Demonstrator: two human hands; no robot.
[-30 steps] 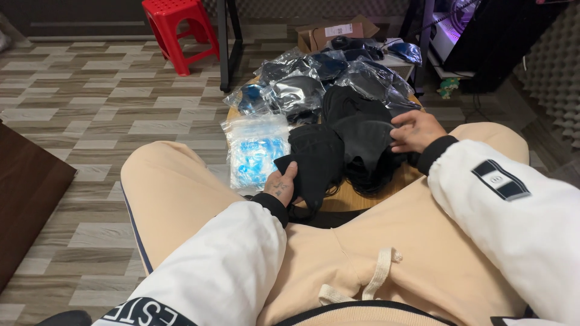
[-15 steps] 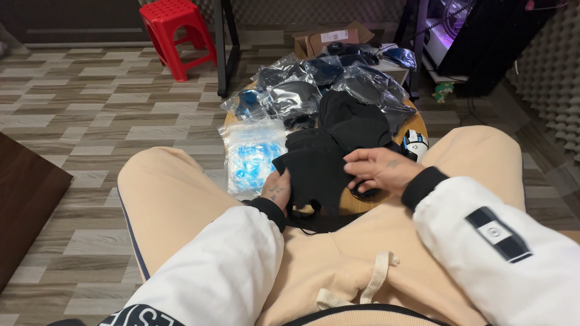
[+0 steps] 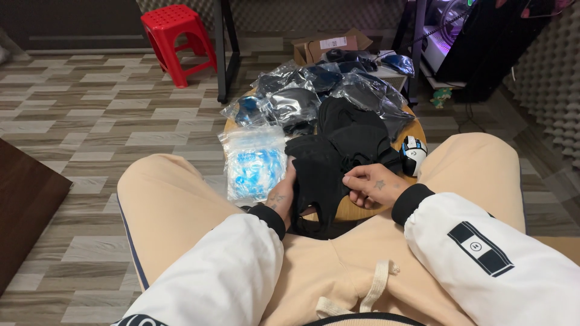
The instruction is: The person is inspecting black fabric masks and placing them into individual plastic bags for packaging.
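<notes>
A black fabric piece hangs over the near edge of a small round wooden table between my knees. My left hand grips its left edge. On its right side, my right hand pinches the same fabric. More black fabric pieces are piled on the table just beyond. A clear bag of blue items lies at the left of the table, beside my left hand.
Several clear plastic bags with dark contents cover the far half of the table. A small round white, black and blue object sits at the right edge. Beyond stand a red plastic stool, a cardboard box and black table legs.
My right hand came in from the far right of the fabric pile to the near black piece and took hold of it. My left hand stayed on that piece.
</notes>
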